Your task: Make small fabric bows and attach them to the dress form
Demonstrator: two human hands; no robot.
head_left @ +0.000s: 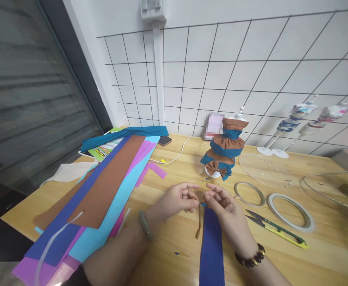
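Note:
My left hand [184, 200] has its thumb and fingers pinched together on a thin brown fabric strip [198, 226], whose end hangs down. Close beside it, my right hand [224, 204] pinches with thumb and index finger; what lies between those fingertips is too small to make out. A tiny teal bit shows between the two hands. Directly below, a long dark blue fabric strip [212, 250] runs toward the near table edge, its far end partly hidden by my right hand.
Layered fabric strips [102, 186] cover the table's left side, a phone [165, 140] behind them. A stand [240, 115] carries brown-and-teal scrunchies [226, 145]. To the right lie two tape rolls [291, 212] and yellow-green thread snips [278, 230]. Two more white stands [271, 145] are by the wall.

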